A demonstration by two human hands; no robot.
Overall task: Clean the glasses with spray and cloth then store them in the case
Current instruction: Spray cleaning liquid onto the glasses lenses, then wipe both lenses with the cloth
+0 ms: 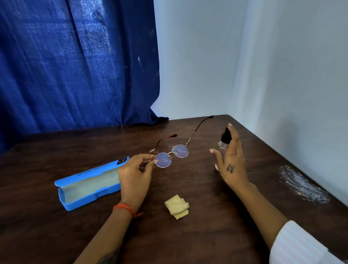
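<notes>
Round gold-rimmed glasses (179, 151) with both temples unfolded hang above the dark wooden table (195, 241). My left hand (134, 175) pinches them at the left hinge. My right hand (231, 159) grips a small clear spray bottle (223, 144) with a black nozzle, its forefinger resting on top, to the right of the lenses. A folded yellow cloth (178, 206) lies on the table between my forearms. The blue case (87, 183) lies open at the left, lid back, nothing inside.
A crumpled clear plastic wrapper (303, 184) lies near the table's right edge. Blue curtain (65, 67) hangs behind the table on the left, and a pale wall (266, 56) closes the back and right side.
</notes>
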